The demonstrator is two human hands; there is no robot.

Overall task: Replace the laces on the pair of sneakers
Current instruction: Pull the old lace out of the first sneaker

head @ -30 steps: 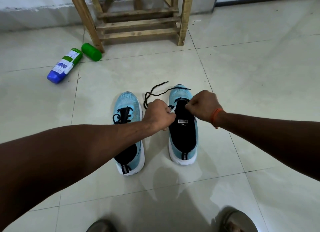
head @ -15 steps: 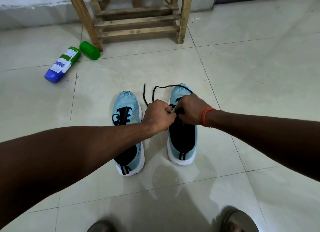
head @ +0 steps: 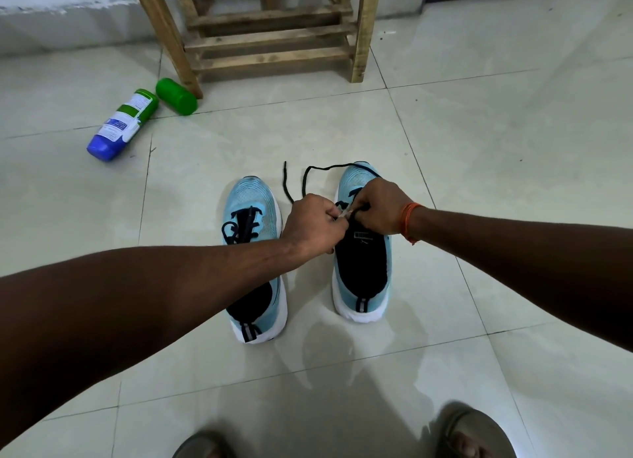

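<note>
Two light-blue sneakers stand side by side on the tiled floor [head: 486, 142], about midway across it, heels toward the person and toes toward the far wall. Both hands meet over the front half of the right sneaker [head: 363, 276], just above its black tongue.

The left hand [head: 310, 226] is closed into a loose fist, fingers curled in, knuckles up. The right hand [head: 378, 207] is also curled tight, thumb and fingertips pinched together. The two hands touch at the fingertips, where a short pale tip of the black lace [head: 322, 167] shows between them. The lace comes out of the grip on the far side of the hands. One strand rises from the left hand and ends loose on the floor between the two toes. A second strand loops up, then runs across the toe of the right sneaker to the right hand. An orange thread [head: 409, 217] circles the right wrist.

The left sneaker [head: 251, 197] stands just beside the left forearm, apart from both hands, with a dark threaded lace [head: 241, 226] across its front.

Toward the far left of the floor lie a bottle [head: 123, 123] on its side and a green cap [head: 176, 96]. The cap is near the leg of a wooden stool [head: 274, 39] by the wall. Two sandalled feet [head: 476, 433] show at the near edge.
</note>
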